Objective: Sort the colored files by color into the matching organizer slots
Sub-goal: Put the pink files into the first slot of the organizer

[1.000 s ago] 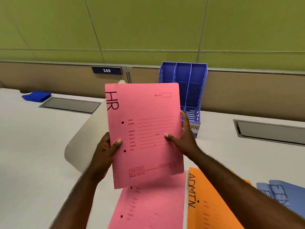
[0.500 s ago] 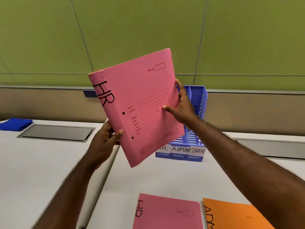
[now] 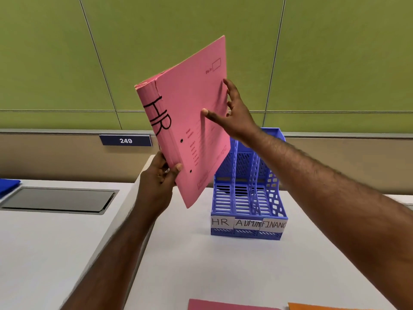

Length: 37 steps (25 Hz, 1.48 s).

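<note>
Two hands pinch pink file: left hand (image 3: pixel 159 175), right hand (image 3: pixel 232 115) | pink file (image 3: pixel 192 121) hides organizer (image 3: pixel 248 198) corner

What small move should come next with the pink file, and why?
Probably lower the pink file rightward into the left slot labelled HR of the organizer. The file is marked HR, both the left hand and right hand hold it tilted above and left of the organizer, and that slot looks empty.
</note>
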Each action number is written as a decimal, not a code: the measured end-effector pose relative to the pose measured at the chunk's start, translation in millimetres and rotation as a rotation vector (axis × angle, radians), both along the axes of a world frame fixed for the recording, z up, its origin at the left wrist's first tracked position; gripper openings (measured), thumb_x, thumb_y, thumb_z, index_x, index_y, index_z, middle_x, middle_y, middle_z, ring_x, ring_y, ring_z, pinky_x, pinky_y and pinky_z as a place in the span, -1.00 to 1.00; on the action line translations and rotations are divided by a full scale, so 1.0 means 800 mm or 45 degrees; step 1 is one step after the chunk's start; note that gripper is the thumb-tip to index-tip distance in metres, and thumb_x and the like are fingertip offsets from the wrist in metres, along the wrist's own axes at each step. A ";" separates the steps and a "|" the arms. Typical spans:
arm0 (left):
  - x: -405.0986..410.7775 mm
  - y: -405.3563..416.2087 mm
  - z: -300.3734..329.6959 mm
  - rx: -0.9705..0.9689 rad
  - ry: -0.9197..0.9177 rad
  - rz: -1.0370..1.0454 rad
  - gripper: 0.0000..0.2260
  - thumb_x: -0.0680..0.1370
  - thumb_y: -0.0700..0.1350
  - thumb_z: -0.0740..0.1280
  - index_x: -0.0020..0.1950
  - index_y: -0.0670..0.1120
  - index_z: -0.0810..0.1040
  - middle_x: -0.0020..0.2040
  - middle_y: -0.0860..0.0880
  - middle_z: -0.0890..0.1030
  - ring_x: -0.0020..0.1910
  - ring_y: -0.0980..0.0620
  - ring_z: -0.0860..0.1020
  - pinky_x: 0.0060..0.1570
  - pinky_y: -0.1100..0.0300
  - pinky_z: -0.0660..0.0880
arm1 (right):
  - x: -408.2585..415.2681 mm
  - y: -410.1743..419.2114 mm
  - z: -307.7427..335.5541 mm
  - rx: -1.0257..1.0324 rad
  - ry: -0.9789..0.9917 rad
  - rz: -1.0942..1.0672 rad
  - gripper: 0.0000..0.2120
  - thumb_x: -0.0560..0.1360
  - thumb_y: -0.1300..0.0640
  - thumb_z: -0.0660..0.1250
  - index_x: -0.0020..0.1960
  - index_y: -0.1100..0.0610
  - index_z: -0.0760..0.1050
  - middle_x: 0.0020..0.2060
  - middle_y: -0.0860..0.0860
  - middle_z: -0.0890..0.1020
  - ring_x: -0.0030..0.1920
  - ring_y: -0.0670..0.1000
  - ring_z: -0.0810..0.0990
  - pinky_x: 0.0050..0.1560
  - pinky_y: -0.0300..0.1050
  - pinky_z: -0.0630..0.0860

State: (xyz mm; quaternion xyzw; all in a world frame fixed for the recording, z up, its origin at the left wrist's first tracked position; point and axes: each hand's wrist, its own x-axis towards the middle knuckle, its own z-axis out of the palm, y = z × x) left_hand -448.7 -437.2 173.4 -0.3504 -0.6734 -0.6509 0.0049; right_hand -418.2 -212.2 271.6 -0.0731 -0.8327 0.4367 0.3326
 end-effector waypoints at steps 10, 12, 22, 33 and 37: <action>-0.013 0.082 -0.031 -0.093 0.043 -0.051 -0.71 0.60 -0.10 0.26 0.28 0.15 0.40 0.05 0.19 0.61 0.08 0.02 0.63 -0.03 -0.09 0.63 | 0.002 0.022 0.013 0.243 0.069 0.047 0.04 0.28 -0.13 0.54 0.56 -0.01 0.01 0.56 0.07 0.06 0.52 0.08 0.11 0.45 0.24 0.23; -0.014 0.097 -0.044 -0.103 0.006 -0.052 -0.70 0.60 -0.11 0.25 0.31 0.12 0.40 0.07 0.20 0.60 0.10 0.07 0.61 0.03 -0.09 0.61 | 0.002 0.027 0.005 0.245 0.049 0.072 0.07 0.26 -0.13 0.56 0.56 0.00 0.00 0.56 0.07 0.05 0.52 0.07 0.10 0.46 0.23 0.22; -0.022 0.137 -0.102 -0.141 -0.105 -0.041 -0.65 0.61 -0.14 0.25 0.35 0.16 0.38 0.14 0.17 0.58 0.14 0.09 0.59 0.09 -0.05 0.59 | -0.001 0.039 -0.048 0.196 -0.060 0.077 0.05 0.18 -0.22 0.57 0.53 -0.14 0.10 0.54 0.05 0.11 0.55 0.10 0.05 0.41 0.30 0.28; -0.008 0.152 -0.187 -0.263 -0.229 0.034 -0.65 0.61 -0.10 0.27 0.40 0.02 0.38 0.12 0.14 0.57 -0.03 0.21 0.61 -0.24 0.47 0.54 | 0.007 0.039 -0.138 0.117 -0.285 0.031 -0.07 0.24 -0.17 0.55 0.48 -0.25 0.13 0.56 0.11 0.03 0.54 0.11 0.11 0.36 0.24 0.38; -0.002 0.149 -0.205 -0.263 -0.256 0.035 -0.67 0.61 -0.16 0.25 0.38 -0.01 0.40 0.01 0.27 0.57 -0.09 0.42 0.58 -0.30 0.50 0.49 | 0.009 0.031 -0.161 0.103 -0.358 0.024 -0.06 0.29 -0.14 0.54 0.50 -0.25 0.06 0.57 0.07 0.00 0.54 0.11 0.09 0.35 0.29 0.36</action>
